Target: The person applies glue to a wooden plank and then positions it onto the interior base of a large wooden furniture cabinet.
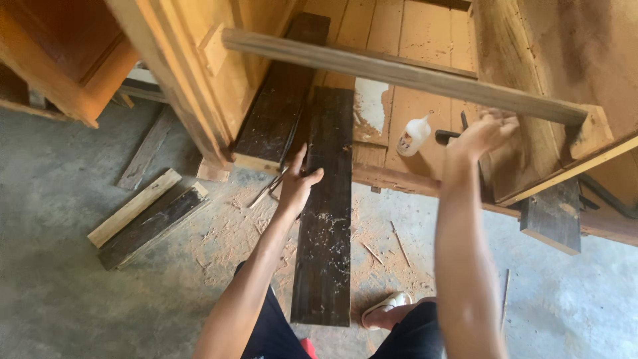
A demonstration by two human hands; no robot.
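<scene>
Grey concrete floor [60, 306], rough and stained, strewn with sawdust and wood chips [232, 233] towards the middle. Pale and dark offcut boards [143, 216] lying side by side on the left, another thin scrap [147, 147] beyond them. Large unfinished wooden furniture frame [193, 80] filling the upper left, orange-brown cabinet corner [60, 60] behind. Wide plank panel [412, 73] laid flat at the top, patched with white filler [372, 103]. Small white glue bottle [413, 135] lying on that panel. Even daylight, soft shadows.
</scene>
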